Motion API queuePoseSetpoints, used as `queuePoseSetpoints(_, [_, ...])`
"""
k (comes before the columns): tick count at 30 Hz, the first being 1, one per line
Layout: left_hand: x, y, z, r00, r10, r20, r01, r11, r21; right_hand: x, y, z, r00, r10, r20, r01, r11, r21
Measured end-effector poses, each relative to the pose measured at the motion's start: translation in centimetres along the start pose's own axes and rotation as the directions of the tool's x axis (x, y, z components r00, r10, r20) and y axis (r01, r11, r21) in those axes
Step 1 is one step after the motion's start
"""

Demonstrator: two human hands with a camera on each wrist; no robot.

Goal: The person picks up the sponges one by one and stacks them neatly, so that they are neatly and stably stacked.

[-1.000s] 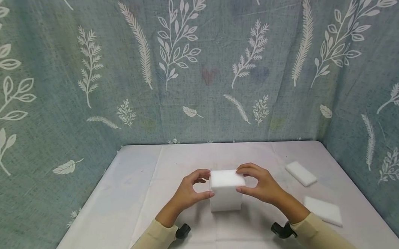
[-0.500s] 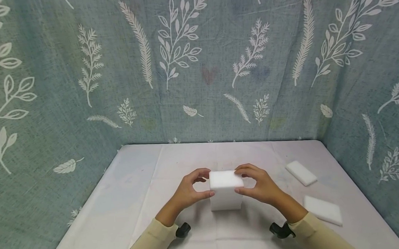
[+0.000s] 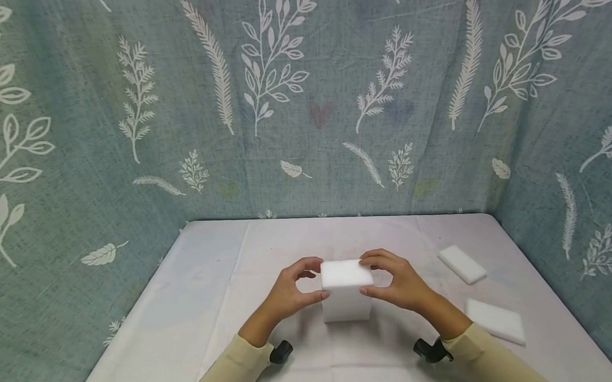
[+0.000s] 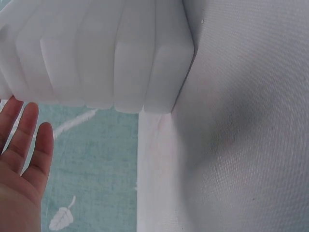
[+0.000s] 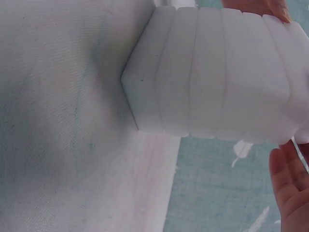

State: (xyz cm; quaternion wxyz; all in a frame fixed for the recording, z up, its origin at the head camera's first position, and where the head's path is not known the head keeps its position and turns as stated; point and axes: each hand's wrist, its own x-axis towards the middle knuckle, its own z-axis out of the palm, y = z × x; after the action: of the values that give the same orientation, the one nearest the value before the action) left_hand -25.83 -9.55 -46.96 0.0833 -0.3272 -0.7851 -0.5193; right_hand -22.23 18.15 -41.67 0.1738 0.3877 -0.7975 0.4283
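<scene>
Since one second ago, we see that the right hand (image 3: pixel 401 281) and the near edge of the top pad (image 3: pixel 344 273) have shifted slightly inward, more over the rest of the stack (image 3: pixel 347 307). This stack of white pads stands upright on the table (image 3: pixel 203 312), between the two hands. We find both holding it near its top, thumb in front and fingers behind, in a wide curve; the left hand (image 3: pixel 285 293) has its thumb on the front corner. Right of the stack, well apart, lie two loose pads, the farther one (image 3: pixel 462 265) and the nearer one (image 3: pixel 496 321). We think that if one hand pushes harder than the other, the upper layers (they look smooth, and we see no fastening) could slide, or the stack could lean and topple.
</scene>
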Motion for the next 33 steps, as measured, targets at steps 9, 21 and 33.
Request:
queuePoseSetpoints(9, [0.03, -0.12, 0.00, 1.000, -0.004, 0.004, 0.004, 1.000, -0.001, -0.01, -0.16, -0.02, 0.999, 0.033, 0.007, -0.033, 0.999, -0.001])
queuePoseSetpoints(21, [-0.10, -0.20, 0.07, 1.000, -0.005, 0.000, 0.005, 1.000, 0.019, -0.12, 0.20, 0.14, 0.999, 0.035, 0.010, -0.035, 0.999, -0.001])
queuePoseSetpoints(33, [-0.13, -0.22, 0.18, 1.000, -0.028, -0.012, 0.028, 0.999, 0.034, -0.41, 0.75, 0.19, 0.999, 0.038, 0.012, -0.038, 0.999, 0.038])
